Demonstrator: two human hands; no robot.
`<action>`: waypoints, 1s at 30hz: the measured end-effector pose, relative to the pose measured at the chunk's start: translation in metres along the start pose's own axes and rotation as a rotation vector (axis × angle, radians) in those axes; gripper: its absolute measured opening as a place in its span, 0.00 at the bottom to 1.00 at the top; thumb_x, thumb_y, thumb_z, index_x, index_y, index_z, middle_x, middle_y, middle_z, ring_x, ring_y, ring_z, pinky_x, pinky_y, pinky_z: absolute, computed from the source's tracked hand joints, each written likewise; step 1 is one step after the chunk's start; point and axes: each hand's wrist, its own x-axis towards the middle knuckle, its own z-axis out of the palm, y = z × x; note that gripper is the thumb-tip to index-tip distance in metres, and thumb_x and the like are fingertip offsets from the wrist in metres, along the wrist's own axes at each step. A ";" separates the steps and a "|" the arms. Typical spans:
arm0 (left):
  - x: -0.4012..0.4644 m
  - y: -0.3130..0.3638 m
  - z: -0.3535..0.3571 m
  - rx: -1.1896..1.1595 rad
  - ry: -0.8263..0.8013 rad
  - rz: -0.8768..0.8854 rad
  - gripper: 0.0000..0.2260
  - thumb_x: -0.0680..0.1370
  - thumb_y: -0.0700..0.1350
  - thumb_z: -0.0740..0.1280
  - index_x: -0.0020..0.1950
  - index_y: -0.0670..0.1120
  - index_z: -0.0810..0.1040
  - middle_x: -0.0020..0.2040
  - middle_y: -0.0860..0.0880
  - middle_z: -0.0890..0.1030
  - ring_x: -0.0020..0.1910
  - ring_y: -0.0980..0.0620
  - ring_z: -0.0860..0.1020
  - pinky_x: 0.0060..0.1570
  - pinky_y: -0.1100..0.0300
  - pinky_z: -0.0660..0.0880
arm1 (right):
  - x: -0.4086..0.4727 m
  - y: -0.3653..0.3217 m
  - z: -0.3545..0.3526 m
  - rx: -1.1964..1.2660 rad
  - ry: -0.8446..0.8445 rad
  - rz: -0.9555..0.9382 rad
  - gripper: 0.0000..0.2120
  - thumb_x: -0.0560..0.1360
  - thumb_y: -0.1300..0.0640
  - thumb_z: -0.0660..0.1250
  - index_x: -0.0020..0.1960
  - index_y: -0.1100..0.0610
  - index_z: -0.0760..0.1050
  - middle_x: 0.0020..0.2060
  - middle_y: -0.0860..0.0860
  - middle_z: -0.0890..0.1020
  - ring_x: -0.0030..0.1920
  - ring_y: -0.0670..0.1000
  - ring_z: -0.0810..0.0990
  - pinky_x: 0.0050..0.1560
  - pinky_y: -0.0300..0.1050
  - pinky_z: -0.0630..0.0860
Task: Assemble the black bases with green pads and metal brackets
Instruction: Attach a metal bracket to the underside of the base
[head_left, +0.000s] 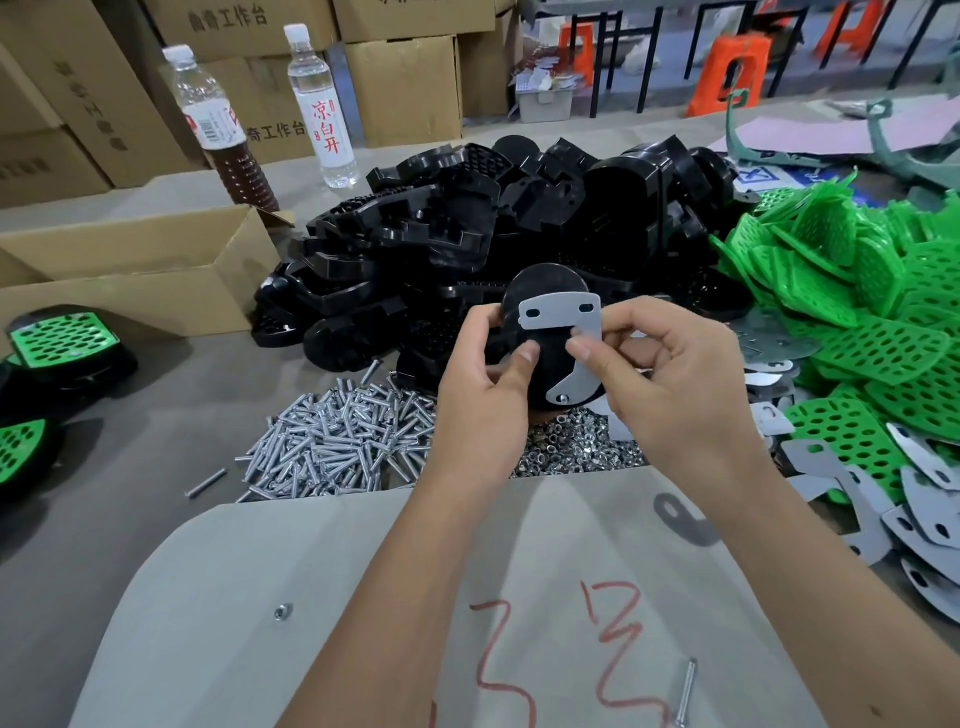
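Both hands are raised above the table, working on one piece between them. The left hand (493, 374) grips a black base (545, 358) from its left side, thumb curled over the face. The right hand (670, 374) pinches a grey metal bracket (566, 338) flat against that base, thumb on its narrow leg; a small fastener shows at the bracket's lower tip. Behind them lies a heap of black bases (493, 234), and to the right a heap of green pads (857, 312) with loose brackets (883, 509) below it. Under the hands sit a pile of screws (337, 441) and a pile of nuts (571, 447). At far left are finished bases with green pads (62, 338), beside an open cardboard box (140, 270) and two bottles (322, 104).
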 end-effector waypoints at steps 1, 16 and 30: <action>0.000 0.000 0.001 0.015 0.001 0.002 0.12 0.86 0.42 0.63 0.61 0.60 0.77 0.50 0.52 0.87 0.49 0.52 0.87 0.51 0.52 0.83 | -0.001 -0.001 0.001 -0.010 0.015 -0.016 0.05 0.77 0.61 0.76 0.49 0.53 0.83 0.30 0.42 0.78 0.27 0.44 0.74 0.31 0.29 0.66; -0.002 0.001 0.004 0.059 0.035 -0.016 0.11 0.85 0.43 0.64 0.58 0.61 0.77 0.46 0.48 0.87 0.48 0.43 0.85 0.51 0.41 0.82 | 0.000 0.000 0.002 -0.036 0.069 -0.053 0.12 0.74 0.62 0.79 0.49 0.49 0.79 0.33 0.47 0.80 0.28 0.44 0.75 0.31 0.31 0.68; 0.001 0.000 -0.003 -0.101 -0.034 -0.080 0.07 0.82 0.41 0.65 0.53 0.53 0.79 0.45 0.40 0.85 0.43 0.41 0.86 0.42 0.43 0.84 | 0.002 0.003 -0.002 0.118 -0.045 0.020 0.10 0.73 0.58 0.75 0.48 0.46 0.76 0.35 0.49 0.77 0.28 0.50 0.73 0.30 0.42 0.72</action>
